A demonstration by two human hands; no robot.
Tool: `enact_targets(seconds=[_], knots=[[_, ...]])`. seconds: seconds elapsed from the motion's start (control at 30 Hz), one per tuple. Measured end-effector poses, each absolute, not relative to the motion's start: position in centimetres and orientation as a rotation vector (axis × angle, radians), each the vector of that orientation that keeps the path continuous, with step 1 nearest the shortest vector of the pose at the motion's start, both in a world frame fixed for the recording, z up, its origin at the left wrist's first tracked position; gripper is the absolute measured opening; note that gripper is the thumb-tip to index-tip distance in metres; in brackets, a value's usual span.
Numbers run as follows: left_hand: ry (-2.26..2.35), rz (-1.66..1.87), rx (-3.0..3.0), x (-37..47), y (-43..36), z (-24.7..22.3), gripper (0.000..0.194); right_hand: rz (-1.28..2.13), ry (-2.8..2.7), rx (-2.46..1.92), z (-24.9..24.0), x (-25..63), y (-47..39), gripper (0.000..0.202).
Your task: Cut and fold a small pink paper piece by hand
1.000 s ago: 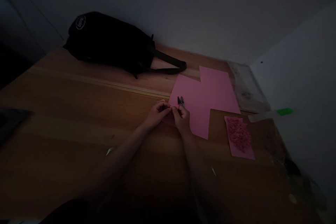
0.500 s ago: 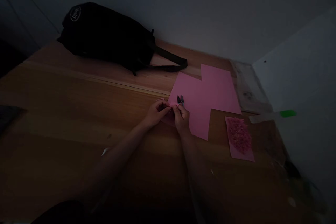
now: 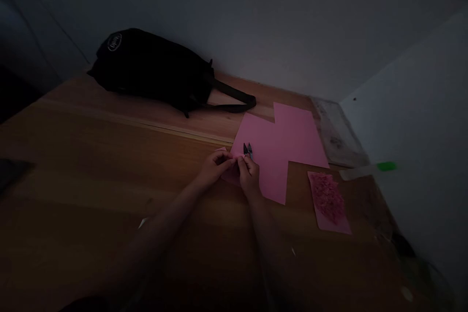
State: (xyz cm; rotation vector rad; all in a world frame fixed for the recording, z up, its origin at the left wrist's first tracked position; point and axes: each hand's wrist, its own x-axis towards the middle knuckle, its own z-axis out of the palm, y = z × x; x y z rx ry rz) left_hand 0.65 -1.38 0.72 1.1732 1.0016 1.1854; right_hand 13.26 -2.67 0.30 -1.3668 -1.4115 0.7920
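Both my left hand and my right hand pinch a small pink piece of paper between their fingertips, most of it hidden by the fingers. Just beyond my right fingers, small dark-bladed scissors lie with the blades apart; their lower part is covered by the hand. Beneath them is a large pink sheet of paper with a stepped outline. To the right, a pile of crinkled pink pieces rests on a smaller pink sheet.
A black bag with a looped strap lies at the back against the wall. At the right are a clear plastic packet and a translucent stick with a green end. A white scrap sits near my left forearm on the wooden table.
The view has tilted slightly, so the table and bag appear lower. My hands keep their pinch on the pink paper, with the fingertips slightly closer together.
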Motion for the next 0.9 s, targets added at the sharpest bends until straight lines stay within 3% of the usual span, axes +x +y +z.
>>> enact_targets(seconds=[0.9], knots=[[1.029,1.144,1.14,0.7,-1.1,0.1,0.029,0.627,-1.43,-1.319,-0.7,12.2,-2.3,0.026]])
